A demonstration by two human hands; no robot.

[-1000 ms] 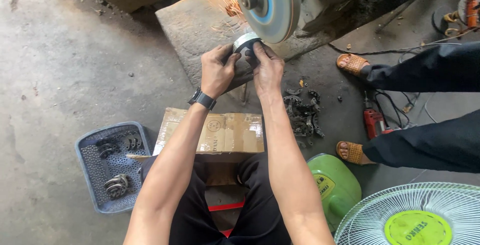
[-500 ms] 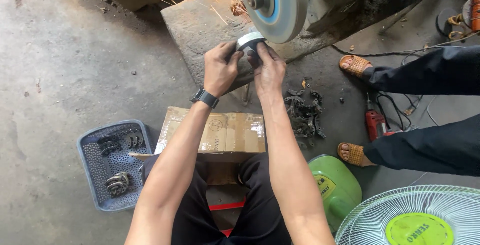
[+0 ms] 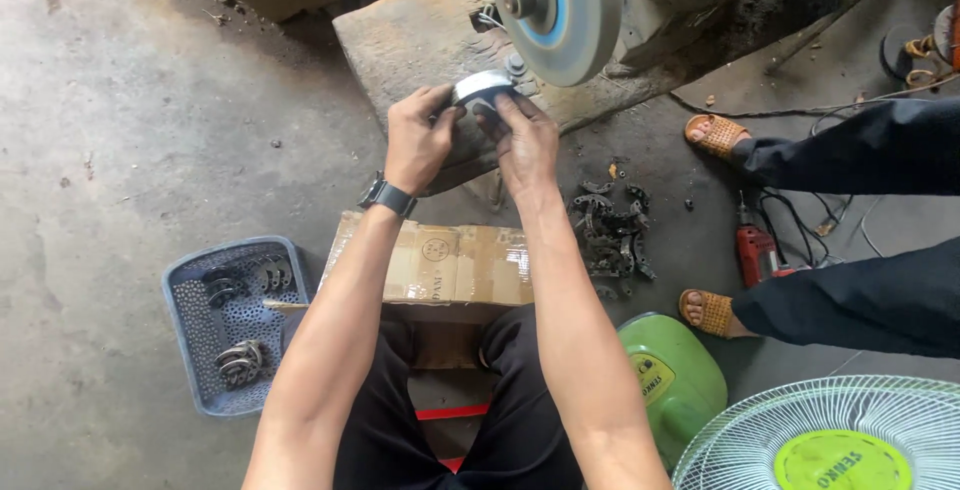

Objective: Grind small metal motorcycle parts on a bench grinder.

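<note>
You held a short round metal part up between both hands, just under the rim of the grinding wheel. Your left hand was curled around its near side, and your right hand closed over the other side, fingers wrapped on it from below. The part looked stiff and fairly heavy for its size, with a bright, smooth rim that could slip; the safest hold appeared to be on its sides, fingertips kept back from the face turned to the wheel. The wheel's edge hung just above and beyond your right hand, with almost no spare room there. The worn wooden block lay right behind your hands. A cardboard box sat below your wrists, between your knees. A heap of dark metal pieces lay beside your right forearm, and a blue basket with a few more sat well out from your left elbow. Another person's sandalled feet stood out to your right.
</note>
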